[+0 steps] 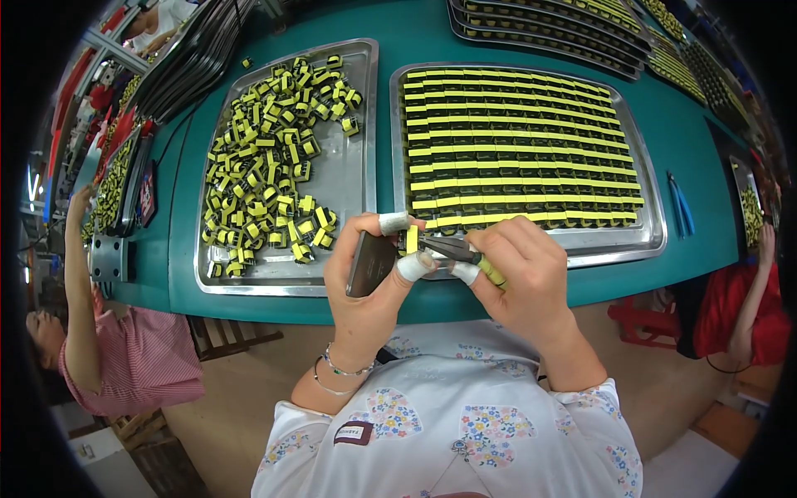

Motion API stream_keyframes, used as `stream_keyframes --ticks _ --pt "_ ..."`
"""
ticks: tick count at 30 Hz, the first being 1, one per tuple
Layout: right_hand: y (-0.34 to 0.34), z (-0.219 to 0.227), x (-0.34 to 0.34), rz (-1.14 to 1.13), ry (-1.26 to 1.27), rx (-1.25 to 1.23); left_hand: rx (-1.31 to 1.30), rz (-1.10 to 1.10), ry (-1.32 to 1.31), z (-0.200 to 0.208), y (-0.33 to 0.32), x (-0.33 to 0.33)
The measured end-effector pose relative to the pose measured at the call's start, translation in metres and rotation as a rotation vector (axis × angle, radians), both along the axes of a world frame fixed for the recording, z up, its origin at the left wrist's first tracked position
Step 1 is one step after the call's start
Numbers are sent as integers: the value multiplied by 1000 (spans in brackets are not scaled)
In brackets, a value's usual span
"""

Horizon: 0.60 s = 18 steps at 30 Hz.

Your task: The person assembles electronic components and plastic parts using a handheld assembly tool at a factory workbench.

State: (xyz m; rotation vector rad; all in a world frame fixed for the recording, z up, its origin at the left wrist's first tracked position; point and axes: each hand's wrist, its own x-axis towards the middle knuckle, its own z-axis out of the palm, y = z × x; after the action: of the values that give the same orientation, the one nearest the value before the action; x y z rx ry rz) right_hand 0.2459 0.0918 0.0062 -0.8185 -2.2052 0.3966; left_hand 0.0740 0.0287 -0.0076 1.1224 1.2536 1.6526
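My left hand [362, 286] is closed around a dark flat rectangular block [372, 264], and its wrapped thumb and forefinger hold a small yellow-taped coil part [412, 239]. In my right hand [525, 278] is a pair of pliers [449, 247] with dark jaws and yellow-green handles. The jaw tips reach the coil part; whether they grip it cannot be made out. White wrapping covers several of my fingertips. Both hands are over the front edges of two metal trays. The left tray [370, 158] bears a loose heap of similar parts; the right tray [652, 207] has them in tight rows.
Blue-handled pliers [681, 206] lie on the green table [706, 220] right of the trays. Stacked trays of parts [548, 33] stand at the back right, stacked dark trays [187, 70] at the back left. Co-workers sit left [137, 361] and right [751, 311]; another person is at the far left.
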Motion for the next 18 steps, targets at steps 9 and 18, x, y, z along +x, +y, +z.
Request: stream_keyframes --ticks 9,18 --pt "-6 2 -11 215 720 -743 -81 -247 -320 18 0 8" --pt "-9 1 -13 507 754 -1111 -109 -198 -70 16 -5 7"
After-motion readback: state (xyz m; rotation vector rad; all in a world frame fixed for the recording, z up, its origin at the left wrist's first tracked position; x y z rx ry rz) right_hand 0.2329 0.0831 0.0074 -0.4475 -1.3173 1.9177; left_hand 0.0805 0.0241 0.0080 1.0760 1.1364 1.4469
